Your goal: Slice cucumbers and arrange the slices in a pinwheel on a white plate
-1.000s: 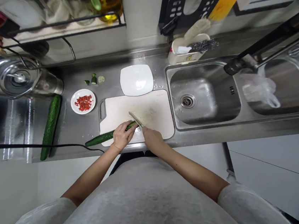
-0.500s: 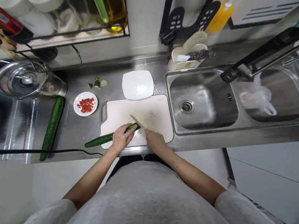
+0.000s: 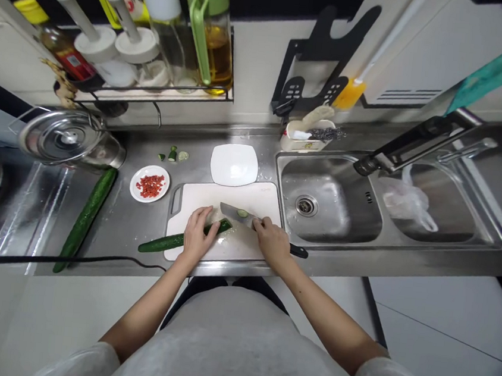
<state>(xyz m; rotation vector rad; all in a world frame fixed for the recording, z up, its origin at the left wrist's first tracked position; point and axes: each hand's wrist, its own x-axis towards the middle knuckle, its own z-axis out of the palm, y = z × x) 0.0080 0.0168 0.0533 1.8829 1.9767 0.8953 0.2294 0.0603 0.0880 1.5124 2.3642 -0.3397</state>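
Observation:
My left hand (image 3: 198,233) is wrapped over a cucumber (image 3: 162,244), with the thumb near its cut end. That cucumber lies slantwise across the white cutting board (image 3: 259,196), its far tip sticking out past the left edge. In my right hand (image 3: 273,244) is a kitchen knife (image 3: 229,211) with a black handle. Its blade is turned broad side up over the board, just beyond the cut end, and a cucumber slice (image 3: 242,213) rests on it. Wet spots show on the board below the blade.
Behind the board is a square white plate (image 3: 234,163). To the left are a small dish (image 3: 133,190) of chopped red pieces, cucumber ends (image 3: 172,154), another whole cucumber (image 3: 89,213) and a lidded pot (image 3: 65,137). A sink (image 3: 335,191) with a tap (image 3: 399,147) adjoins the right.
The knife has come away from the cucumber's cut end, and its blade now faces up with a slice on it. My left hand stays on the cucumber. The view has tilted upward.

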